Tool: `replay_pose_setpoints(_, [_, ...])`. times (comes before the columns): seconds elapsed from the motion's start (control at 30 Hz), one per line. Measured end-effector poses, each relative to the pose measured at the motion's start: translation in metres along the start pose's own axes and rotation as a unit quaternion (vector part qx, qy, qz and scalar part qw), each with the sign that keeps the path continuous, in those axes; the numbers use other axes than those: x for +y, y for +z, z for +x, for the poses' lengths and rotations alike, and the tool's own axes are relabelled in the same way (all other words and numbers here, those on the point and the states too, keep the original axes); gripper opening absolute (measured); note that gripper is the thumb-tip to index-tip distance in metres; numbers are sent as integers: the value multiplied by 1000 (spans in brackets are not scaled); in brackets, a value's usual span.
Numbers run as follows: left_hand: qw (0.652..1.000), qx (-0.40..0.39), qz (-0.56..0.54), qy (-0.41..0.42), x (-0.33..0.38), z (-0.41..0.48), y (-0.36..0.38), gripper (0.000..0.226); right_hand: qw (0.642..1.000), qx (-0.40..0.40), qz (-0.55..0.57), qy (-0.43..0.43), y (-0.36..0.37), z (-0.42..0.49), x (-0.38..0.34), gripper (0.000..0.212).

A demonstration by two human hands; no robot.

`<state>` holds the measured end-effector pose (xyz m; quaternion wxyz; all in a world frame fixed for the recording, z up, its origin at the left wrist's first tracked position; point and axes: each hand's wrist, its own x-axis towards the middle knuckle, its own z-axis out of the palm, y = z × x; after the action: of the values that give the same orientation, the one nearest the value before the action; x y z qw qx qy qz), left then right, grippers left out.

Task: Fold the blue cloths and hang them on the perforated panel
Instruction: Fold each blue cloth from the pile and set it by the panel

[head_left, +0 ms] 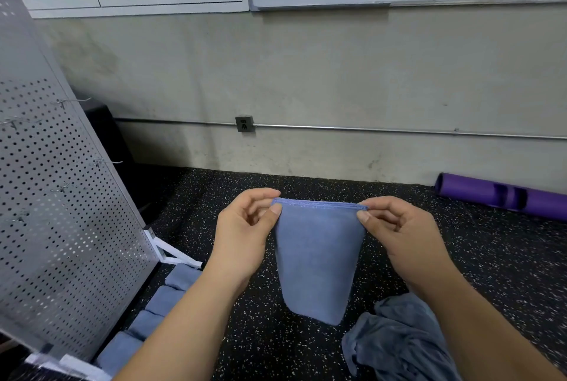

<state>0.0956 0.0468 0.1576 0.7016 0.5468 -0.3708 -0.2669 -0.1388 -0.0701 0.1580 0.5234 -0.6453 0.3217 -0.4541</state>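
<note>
A folded blue cloth (317, 258) hangs in the air in front of me, its stacked top edges level. My left hand (242, 233) pinches its top left corner between thumb and fingers. My right hand (395, 230) pinches the top right corner the same way. The grey perforated panel (58, 212) leans at the left, with several bare wire hooks (106, 161) sticking out of it. Several folded blue cloths (162, 304) lie in a row on the floor along the panel's foot. A crumpled blue cloth (399, 340) lies on the floor at the lower right, under my right forearm.
The floor is black speckled rubber (306, 350). A purple rolled mat (497, 195) lies by the concrete wall at the right. A metal conduit with a socket box (244, 123) runs along the wall. White panel feet (175, 253) jut out beside the folded cloths. Whiteboards hang above.
</note>
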Motion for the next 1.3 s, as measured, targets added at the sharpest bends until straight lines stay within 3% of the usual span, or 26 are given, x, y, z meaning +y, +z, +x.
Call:
replay_pose_setpoints(0.17, [997, -41, 70, 21, 1, -2, 0, 27, 1000, 8, 1, -13, 1, -1, -1, 18])
replay_pose_setpoints(0.3, [991, -17, 124, 53, 2, -3, 0, 27, 1000, 13, 7, -21, 1, -1, -4, 17])
replay_pose_setpoints(0.47, [992, -26, 112, 44, 6, -5, 1, 21, 1000, 11, 9, -17, -1, 0, -2, 15])
replay_pose_setpoints(0.6, [994, 19, 86, 62, 9, -1, 3, 25, 998, 4, -46, -34, 1, 2, 0, 20])
replay_pose_setpoints(0.8, [994, 22, 90, 55, 7, -3, 5, 22, 994, -4, -98, -52, 11, -6, -4, 15])
replay_pose_setpoints(0.93, [1000, 23, -11, -10, 6, -2, 5, 24, 997, -4, -62, -53, 15, -9, -9, 16])
replay_pose_setpoints(1.03, [995, -35, 19, -95, 0, -2, 2, 30, 998, 3, -41, -43, 17, -12, -12, 9])
replay_pose_setpoints(1.13, [995, -32, 56, -78, -6, -2, 2, 22, 997, 17, -63, -37, 15, -11, -12, 9])
replay_pose_setpoints(1.23, [997, -7, -20, -77, 1, -4, 6, 22, 998, 21, -57, -34, 16, -10, -13, 8])
replay_pose_setpoints(1.3, [987, -86, -24, -132, 3, -9, 9, 31, 999, 21, -33, -31, 18, -10, -14, 6])
